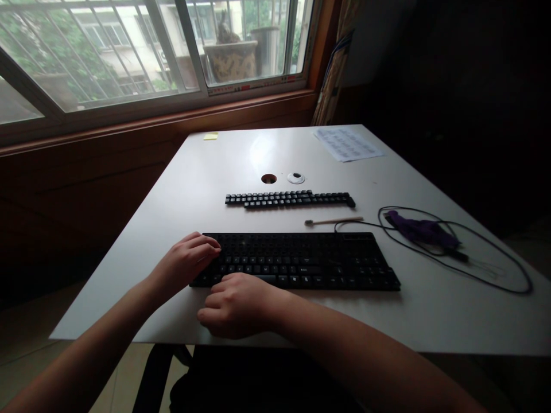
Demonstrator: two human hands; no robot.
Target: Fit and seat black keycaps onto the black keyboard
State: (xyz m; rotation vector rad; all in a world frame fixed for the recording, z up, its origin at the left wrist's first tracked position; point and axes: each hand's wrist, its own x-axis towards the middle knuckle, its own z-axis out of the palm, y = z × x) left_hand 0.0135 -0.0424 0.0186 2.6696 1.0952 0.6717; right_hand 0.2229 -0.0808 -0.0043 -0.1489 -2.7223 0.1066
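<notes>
A black keyboard [318,269] lies on the white table [142,252] in front of me. Its upper rows look bare of keycaps, while the lower rows have theirs. Over the keyboard's left end rests my left hand [187,258], fingers bent together on its upper left part, thumb hidden. My right hand [236,304] is curled closed at the front left edge, beside the bottom row; whatever its fingers hold is hidden. Behind the keyboard, loose black keycaps [284,199] stand lined up in rows. A toothbrush [333,221] with a pale handle lies between them and the keyboard.
A black cable [491,261] loops at the right around a purple cloth [424,229]. Farther back are a round cable hole [269,179], its white cover [296,178], printed papers [348,143] and a yellow sticky note [210,136]. A barred window [129,51] is beyond the table.
</notes>
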